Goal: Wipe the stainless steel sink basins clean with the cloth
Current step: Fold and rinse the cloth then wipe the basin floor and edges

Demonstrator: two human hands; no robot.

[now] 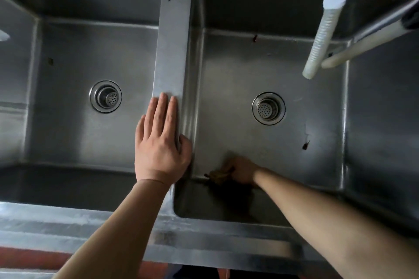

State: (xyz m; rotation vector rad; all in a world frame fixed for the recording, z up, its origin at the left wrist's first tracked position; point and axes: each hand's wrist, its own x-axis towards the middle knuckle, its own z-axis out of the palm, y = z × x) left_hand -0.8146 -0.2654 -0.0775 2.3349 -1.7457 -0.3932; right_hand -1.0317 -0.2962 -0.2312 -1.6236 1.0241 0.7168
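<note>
Two stainless steel basins lie below me, the left basin (74, 133) and the right basin (231, 88), split by a steel divider (174, 36). My left hand (159, 142) rests flat on the divider with straight fingers, the thumb over its right edge. My right hand (243, 171) is down in the right basin at its near left corner and grips a crumpled brownish cloth (218, 174) against the floor. Each basin has a round drain strainer: the left strainer (105, 96) and the right strainer (268, 108).
Two white hoses (323, 31) hang over the right basin's far right corner. Small dark specks lie on the right basin floor, one speck (305, 145) near the right wall and another speck (255, 38) at the back. The steel front rim (68, 222) runs along the near side.
</note>
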